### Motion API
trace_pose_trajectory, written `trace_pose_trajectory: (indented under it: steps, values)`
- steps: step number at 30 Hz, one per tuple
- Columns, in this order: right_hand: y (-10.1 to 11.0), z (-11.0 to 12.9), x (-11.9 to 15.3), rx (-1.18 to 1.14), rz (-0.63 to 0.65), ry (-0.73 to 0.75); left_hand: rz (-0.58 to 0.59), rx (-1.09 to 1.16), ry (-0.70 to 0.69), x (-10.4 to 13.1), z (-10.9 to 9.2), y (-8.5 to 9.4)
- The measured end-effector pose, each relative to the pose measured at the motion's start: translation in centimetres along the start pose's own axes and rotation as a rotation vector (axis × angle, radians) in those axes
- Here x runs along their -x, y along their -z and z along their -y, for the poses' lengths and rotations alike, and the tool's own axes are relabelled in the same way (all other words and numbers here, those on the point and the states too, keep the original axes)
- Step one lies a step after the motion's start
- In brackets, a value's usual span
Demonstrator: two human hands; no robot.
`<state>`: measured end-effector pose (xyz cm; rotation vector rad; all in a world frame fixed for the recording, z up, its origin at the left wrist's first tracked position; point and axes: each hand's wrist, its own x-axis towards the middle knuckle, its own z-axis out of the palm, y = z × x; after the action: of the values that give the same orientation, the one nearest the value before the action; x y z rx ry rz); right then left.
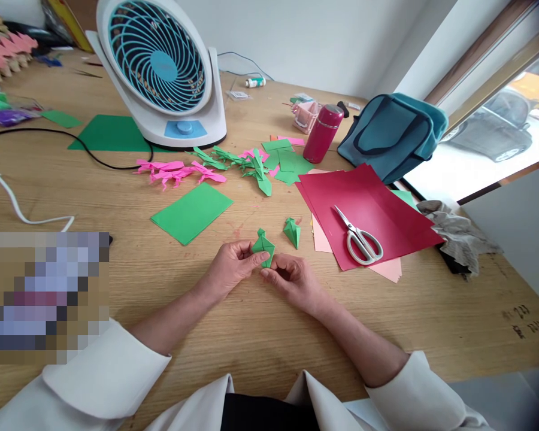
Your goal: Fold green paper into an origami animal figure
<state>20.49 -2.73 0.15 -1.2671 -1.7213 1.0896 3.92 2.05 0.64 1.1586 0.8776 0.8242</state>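
A small folded green paper piece (263, 244) is held upright over the wooden table, between both hands. My left hand (234, 267) pinches its left side with thumb and fingers. At its lower right corner, my right hand (295, 281) has thumb and forefinger closed on the paper's edge. Another folded green piece (291, 232) lies just beyond my right hand. A flat green sheet (192, 212) rests on the table to the left. Folded pink figures (175, 172) and folded green figures (259, 170) lie farther back.
White-handled scissors (363, 242) lie on red sheets (386, 209) at the right. Behind stand a white fan (161, 66), a red bottle (324, 133) and a teal bag (390, 134). A black cable (92, 157) crosses the table at left. A pixelated area covers the left edge.
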Motion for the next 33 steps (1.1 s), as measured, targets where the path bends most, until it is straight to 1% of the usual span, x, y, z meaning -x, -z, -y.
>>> trace_pose_trajectory:
  steps: [6,13,16,20,24,27,30,33]
  values:
    - [0.1,0.4,0.0,0.088,-0.002,0.03,0.023,0.039,0.011,-0.1,0.4,0.3]
    - [0.1,0.2,0.0,0.119,0.019,0.082,0.064,0.0,-0.048,0.0,-0.1,0.1]
    - [0.1,0.2,0.1,0.118,0.016,0.088,0.061,-0.009,-0.041,0.0,-0.1,0.1]
    - [0.1,0.3,0.0,0.107,-0.009,0.075,0.042,-0.044,-0.043,0.1,-0.2,0.0]
    - [0.0,0.4,0.2,0.122,-0.055,0.085,0.042,-0.056,-0.099,0.0,-0.1,0.0]
    - [-0.2,0.3,0.3,0.221,-0.102,0.141,0.014,-0.099,-0.122,0.0,0.4,0.0]
    - [-0.3,0.1,0.3,0.396,-0.122,0.207,-0.039,-0.207,-0.133,0.3,0.9,-0.1]
    - [-0.3,0.0,0.2,0.562,-0.136,0.273,-0.045,-0.329,-0.163,0.8,1.1,-0.3]
